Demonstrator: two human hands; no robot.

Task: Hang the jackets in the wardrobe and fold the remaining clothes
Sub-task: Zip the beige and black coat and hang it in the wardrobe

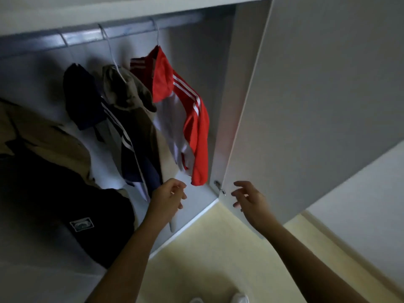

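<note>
Jackets hang on rail | open door beside right hand | left hand below | both empty

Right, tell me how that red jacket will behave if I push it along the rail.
Probably floppy: the red jacket drapes in soft folds, sleeve hanging limp. It would likely swing before sliding, since it hangs from one thin hanger hook on the rail. The fabric looks thin, so probably light.
</note>
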